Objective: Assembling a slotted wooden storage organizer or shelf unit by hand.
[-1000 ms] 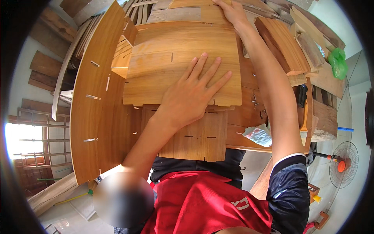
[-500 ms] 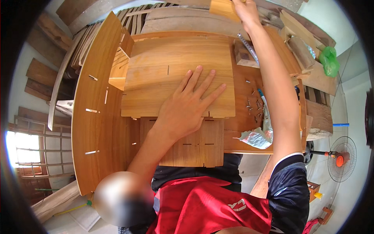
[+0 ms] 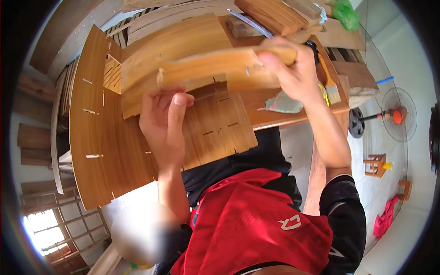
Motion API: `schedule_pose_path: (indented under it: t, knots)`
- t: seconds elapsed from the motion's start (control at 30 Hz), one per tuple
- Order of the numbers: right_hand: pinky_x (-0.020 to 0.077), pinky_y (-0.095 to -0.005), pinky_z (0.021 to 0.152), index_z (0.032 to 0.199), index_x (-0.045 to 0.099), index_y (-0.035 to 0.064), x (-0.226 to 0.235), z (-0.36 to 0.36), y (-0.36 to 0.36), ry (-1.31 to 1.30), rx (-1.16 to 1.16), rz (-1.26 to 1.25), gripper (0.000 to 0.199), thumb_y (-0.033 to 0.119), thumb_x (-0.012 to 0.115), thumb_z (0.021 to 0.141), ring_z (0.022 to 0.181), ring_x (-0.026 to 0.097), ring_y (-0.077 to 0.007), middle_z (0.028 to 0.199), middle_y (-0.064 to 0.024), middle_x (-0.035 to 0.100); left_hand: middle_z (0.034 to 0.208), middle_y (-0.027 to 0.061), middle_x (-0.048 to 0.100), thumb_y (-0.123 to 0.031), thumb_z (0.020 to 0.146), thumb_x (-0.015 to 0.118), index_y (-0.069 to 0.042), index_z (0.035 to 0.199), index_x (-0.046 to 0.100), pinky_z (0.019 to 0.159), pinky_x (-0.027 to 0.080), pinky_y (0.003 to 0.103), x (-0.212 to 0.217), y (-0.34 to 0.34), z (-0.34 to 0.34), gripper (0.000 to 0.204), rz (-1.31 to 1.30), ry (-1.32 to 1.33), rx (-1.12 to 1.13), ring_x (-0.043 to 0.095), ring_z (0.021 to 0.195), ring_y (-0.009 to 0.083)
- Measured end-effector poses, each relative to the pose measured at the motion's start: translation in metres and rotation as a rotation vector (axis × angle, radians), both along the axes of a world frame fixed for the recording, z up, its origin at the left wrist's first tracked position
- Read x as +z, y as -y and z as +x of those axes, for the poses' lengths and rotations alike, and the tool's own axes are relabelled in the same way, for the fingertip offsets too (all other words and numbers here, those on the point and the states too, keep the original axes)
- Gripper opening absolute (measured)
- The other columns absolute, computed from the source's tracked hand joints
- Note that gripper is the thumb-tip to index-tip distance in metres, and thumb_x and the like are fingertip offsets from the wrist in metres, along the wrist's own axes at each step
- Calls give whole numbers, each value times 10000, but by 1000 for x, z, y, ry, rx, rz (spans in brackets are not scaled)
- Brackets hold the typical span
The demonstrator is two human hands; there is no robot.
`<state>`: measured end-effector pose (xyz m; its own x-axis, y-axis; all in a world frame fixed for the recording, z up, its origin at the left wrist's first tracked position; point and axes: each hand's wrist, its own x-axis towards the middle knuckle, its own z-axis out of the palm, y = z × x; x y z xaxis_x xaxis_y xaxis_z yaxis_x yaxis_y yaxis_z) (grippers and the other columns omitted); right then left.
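My right hand point(image 3: 291, 68) grips one end of a narrow wooden board point(image 3: 206, 66), held level above the work and smeared by motion. At the board's other end my left hand point(image 3: 165, 117) is raised, its fingers half curled and its thumb apart, with nothing visible in it. Beneath lie a wide wooden panel point(image 3: 169, 41) and a slotted wooden panel point(image 3: 215, 121), partly covered by the held board. To the left stands an upright side panel point(image 3: 87, 133) with pale pegs along it.
A paintbrush point(image 3: 331, 87) and a crumpled plastic packet point(image 3: 282, 101) lie on the brown tabletop point(image 3: 275, 120) at the right. Farther back are a measuring tape point(image 3: 250, 22), wood blocks point(image 3: 270, 16) and a green plastic bag point(image 3: 346, 13). A fan point(image 3: 398, 114) stands at the far right.
My right hand has come from the far edge down toward me with the narrow board. My left hand has lifted off the wide panel and turned over. The view has shifted.
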<state>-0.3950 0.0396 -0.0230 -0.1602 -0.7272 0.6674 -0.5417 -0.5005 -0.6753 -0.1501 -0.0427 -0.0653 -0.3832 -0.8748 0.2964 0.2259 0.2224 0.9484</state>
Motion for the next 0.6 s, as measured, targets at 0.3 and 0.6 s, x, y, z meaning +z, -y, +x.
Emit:
schedule_pose_path:
  t: [0.3,0.6]
  knots:
    - [499,-347,624,890,777,58,-78,30,-71,-200,135,204,152,190,842,851,697,676,-231,823,-69,727,988,91,716,-93,803,832,-71,1094,643,805,555,378,-7,-36,24,348,-1093,489,-107,690,904,283]
    - [531,-380,879,975,772,54,-99,-31,-77,-243,-322,50,202,174,849,832,967,681,-264,996,-104,731,1004,70,703,-29,770,730,-140,1186,720,810,528,429,-79,-31,25,431,-882,741,-94,666,929,295]
